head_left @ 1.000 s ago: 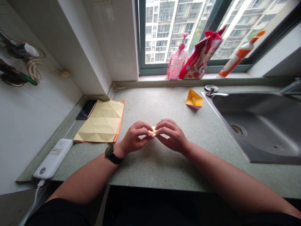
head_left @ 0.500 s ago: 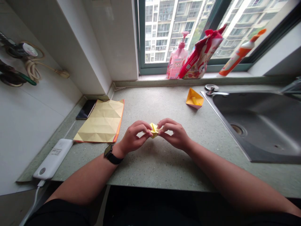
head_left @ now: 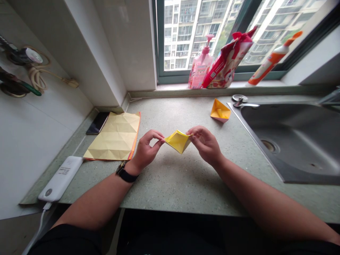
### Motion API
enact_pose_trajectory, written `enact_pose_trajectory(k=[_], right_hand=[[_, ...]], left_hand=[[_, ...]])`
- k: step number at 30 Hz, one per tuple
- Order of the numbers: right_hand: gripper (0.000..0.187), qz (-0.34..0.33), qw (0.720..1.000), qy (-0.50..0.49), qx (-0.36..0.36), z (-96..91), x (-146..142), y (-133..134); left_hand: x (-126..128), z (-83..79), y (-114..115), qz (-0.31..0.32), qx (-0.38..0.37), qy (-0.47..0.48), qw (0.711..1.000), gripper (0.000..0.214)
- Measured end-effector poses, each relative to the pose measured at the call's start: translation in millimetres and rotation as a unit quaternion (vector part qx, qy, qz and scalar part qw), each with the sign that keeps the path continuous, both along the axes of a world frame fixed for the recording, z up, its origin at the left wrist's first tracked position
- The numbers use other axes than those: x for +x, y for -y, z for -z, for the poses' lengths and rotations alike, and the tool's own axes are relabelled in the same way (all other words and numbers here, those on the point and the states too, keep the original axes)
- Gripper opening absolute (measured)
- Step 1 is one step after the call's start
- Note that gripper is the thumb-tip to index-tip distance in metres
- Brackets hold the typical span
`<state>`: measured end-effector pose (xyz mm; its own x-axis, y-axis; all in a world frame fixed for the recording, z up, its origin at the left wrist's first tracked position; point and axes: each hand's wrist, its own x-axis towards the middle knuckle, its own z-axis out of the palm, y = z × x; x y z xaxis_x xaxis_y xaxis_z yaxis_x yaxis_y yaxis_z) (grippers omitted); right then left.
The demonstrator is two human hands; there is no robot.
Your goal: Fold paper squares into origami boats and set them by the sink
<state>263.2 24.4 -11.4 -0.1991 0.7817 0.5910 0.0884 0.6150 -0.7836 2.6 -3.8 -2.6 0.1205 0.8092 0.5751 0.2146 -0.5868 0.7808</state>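
Observation:
A small yellow folded paper shape (head_left: 177,141) is held just above the grey-green counter (head_left: 186,177), spread open like a little boat. My left hand (head_left: 146,151), with a black watch on the wrist, pinches its left tip. My right hand (head_left: 205,143) pinches its right tip. Both hands are closed in a pinch on the paper.
A stack of creased yellow paper sheets (head_left: 114,136) lies to the left, by a dark phone (head_left: 97,123) and a white power bank (head_left: 60,179). An orange folded paper boat (head_left: 219,111) sits near the steel sink (head_left: 292,138). Bottles and a red pouch (head_left: 225,60) stand on the windowsill.
My hands have drawn apart and risen a little, and the yellow paper has opened from a small bundle between my fingertips into a wide boat shape.

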Motion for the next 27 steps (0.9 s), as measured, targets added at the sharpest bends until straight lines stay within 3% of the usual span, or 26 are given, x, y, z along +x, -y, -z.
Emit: enact_pose_trajectory(k=[8,11,16,23,27], right_hand=[[0.014,0.038,0.998,-0.049,-0.019,13.6,14.7,-19.5],[0.021,0.047,0.988,-0.115,-0.087,11.7,14.4,-20.8],[0.04,0.055,0.948,-0.242,-0.2,2.2,9.3,-19.1],[0.042,0.062,0.942,-0.254,-0.211,2.1,10.4,-21.5],[0.036,0.076,0.959,-0.219,-0.164,2.9,9.6,-19.2]], left_hand=[[-5.3,15.0,-12.8,-0.04,-0.065,0.047,0.996,0.031],[-6.5,16.2,-14.8,-0.061,-0.116,0.069,0.989,0.036],[-4.9,14.5,-15.1,-0.07,-0.167,0.099,0.979,0.04],[-4.8,14.8,-14.6,-0.066,-0.153,0.056,0.984,0.031],[-6.9,12.8,-11.2,-0.071,-0.06,-0.052,0.994,0.015]])
